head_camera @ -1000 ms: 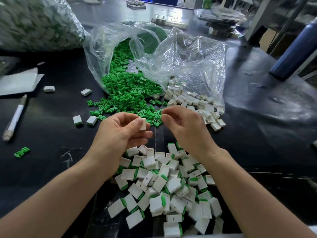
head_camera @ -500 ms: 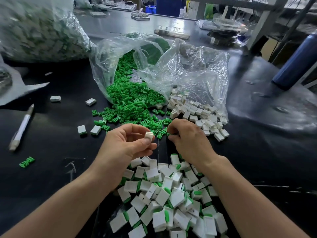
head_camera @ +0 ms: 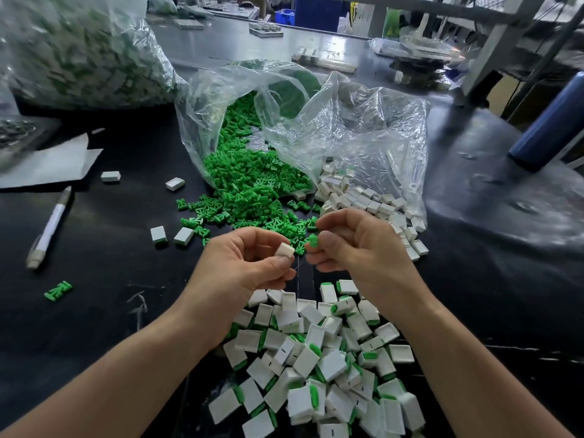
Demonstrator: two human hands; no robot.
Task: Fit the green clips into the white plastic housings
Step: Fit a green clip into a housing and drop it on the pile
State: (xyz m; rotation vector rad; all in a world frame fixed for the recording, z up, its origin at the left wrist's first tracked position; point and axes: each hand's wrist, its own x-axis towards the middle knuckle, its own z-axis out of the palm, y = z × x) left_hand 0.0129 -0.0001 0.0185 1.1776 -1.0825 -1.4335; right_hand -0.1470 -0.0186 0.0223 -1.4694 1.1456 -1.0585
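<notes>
**Green clip (head_camera: 313, 241) and white housing (head_camera: 284, 249) held just apart**

A clear plastic bag (head_camera: 221, 99) lies open on the black desk (head_camera: 110, 279), spilling loose green clips (head_camera: 252, 184). A second bag (head_camera: 379, 137) beside it spills empty white housings (head_camera: 363, 199). Assembled pieces (head_camera: 316, 358) lie heaped nearer the person. The left hand (head_camera: 243, 267) has its grip pinched on the white housing. The right hand (head_camera: 357, 245) pinches the green clip between thumb and forefinger. Half a second ago the right hand was down at the clip pile; now it is raised, the clip just beside the housing.
</notes>
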